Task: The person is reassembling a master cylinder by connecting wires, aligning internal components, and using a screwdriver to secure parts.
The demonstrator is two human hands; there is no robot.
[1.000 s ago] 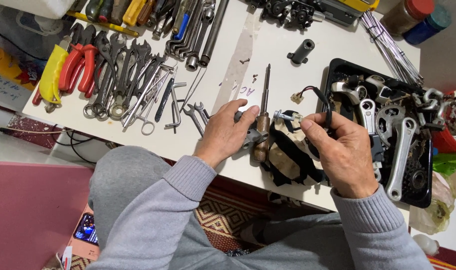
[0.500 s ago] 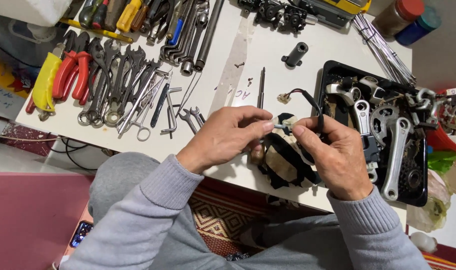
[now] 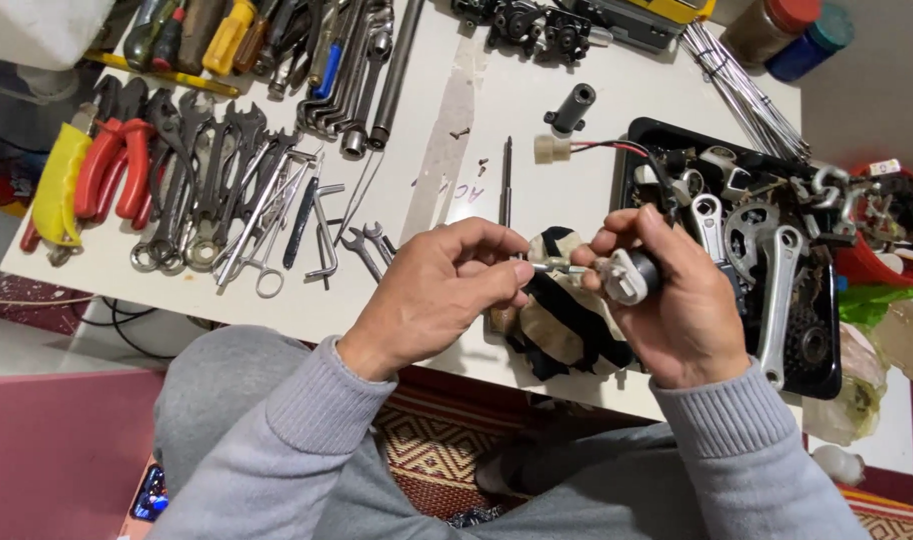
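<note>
My left hand [image 3: 432, 295] pinches a thin metal tool [image 3: 549, 267], its tip pointing right at the part in my other hand. My right hand [image 3: 682, 300] grips a small white and black electrical part [image 3: 629, 275] with red and black wires [image 3: 617, 147] running up to a white connector [image 3: 552, 148]. Both hands hover over a black and beige glove [image 3: 567, 325] lying at the near edge of the white table [image 3: 457, 130].
Pliers with red handles [image 3: 112, 165], several wrenches [image 3: 217, 190] and sockets lie at the left. A thin black rod [image 3: 506, 180] and a black cylinder [image 3: 570, 108] lie mid-table. A black tray [image 3: 827, 330] of cranks and chainrings sits at the right, beside a bundle of spokes [image 3: 742, 85].
Both hands lifted off the table and came together. My left hand picked up the thin tool and brought it to the part in my right hand; the wires shifted left.
</note>
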